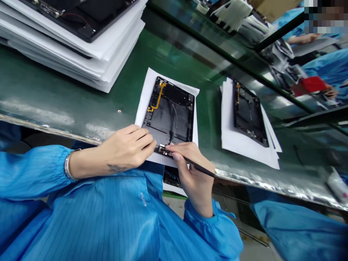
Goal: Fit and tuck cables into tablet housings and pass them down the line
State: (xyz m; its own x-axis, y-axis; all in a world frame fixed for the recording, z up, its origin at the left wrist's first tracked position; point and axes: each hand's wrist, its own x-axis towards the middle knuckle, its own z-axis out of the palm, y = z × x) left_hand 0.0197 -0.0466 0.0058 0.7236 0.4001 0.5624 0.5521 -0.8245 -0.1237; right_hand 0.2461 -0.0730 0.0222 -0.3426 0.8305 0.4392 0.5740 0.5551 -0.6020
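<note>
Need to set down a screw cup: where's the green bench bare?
The bench is bare between the middle sheet and right-hand sheets, and, beside a tiny part, between that sheet and the left stack. It's crowded around the left hand and right hand, at the near end of the dark casing.

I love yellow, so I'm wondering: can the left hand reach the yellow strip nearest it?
Probably yes: the left hand is at the near end of the black device, and the yellow strip lies uncovered farther up, with nothing seen between them.

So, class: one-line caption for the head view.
Right hand holds a slender tool at an opened device, left hand alongside.
</note>
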